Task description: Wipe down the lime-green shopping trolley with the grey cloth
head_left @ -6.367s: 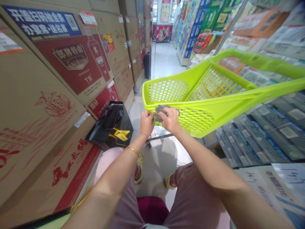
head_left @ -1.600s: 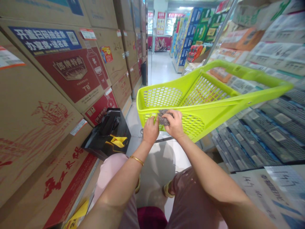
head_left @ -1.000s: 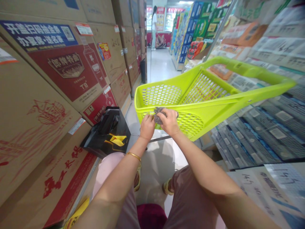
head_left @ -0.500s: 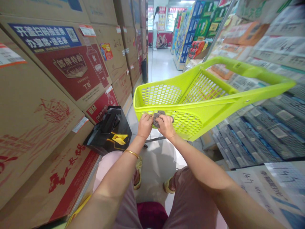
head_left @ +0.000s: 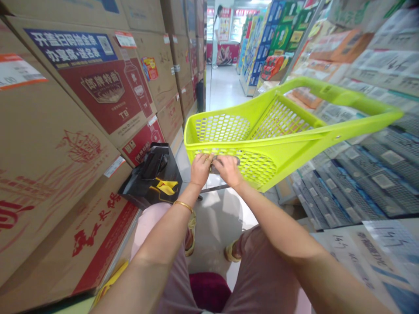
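A lime-green plastic shopping cart [head_left: 294,144] with perforated walls stands in front of me, its handle to the right. My right hand [head_left: 228,170] is closed on a grey-brown rag [head_left: 215,169], mostly hidden under the fingers, against the cart's near side. Right beside it, my left hand [head_left: 200,168] has its fingers bent at the same perforated wall, next to the rag. Whether those fingers grip the wall or the rag's edge is hidden.
Stacked cartons [head_left: 108,96] wall the left side. A black box-shaped bag [head_left: 152,176] with a yellow piece stands on the floor by them. Packaged goods [head_left: 353,174] are piled at right. Farther down the aisle [head_left: 224,87] a person [head_left: 216,37] stands near shelves.
The fingers of both hands now cover more of the rag, which showed above them before. The view has shifted slightly; the cart stays in nearly the same place.
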Tool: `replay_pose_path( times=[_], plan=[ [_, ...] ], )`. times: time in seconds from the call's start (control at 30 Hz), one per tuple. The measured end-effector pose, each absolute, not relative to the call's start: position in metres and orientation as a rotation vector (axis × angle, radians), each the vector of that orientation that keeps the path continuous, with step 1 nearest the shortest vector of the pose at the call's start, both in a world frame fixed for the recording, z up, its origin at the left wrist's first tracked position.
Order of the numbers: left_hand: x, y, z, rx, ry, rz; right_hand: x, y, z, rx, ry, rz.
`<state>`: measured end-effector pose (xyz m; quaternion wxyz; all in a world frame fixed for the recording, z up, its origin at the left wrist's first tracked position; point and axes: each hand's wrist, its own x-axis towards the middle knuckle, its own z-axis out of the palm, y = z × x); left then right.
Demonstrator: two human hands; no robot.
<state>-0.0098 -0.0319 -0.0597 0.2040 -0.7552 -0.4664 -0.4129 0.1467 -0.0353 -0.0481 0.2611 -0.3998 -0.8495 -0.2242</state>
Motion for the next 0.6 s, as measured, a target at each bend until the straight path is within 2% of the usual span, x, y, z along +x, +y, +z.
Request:
replay_pose_path(
  times=[0.23,0.6],
  plan=[
    [-0.009,-0.033,-0.061,-2.089,-1.267,-1.151,0.155,-0.035,-0.018,-1.169,-2.008,-0.597],
    [-0.007,-0.036,-0.057,-2.136,-1.342,-1.138,0.147,-0.034,-0.068,-1.172,-2.373,-0.455]
  ],
)
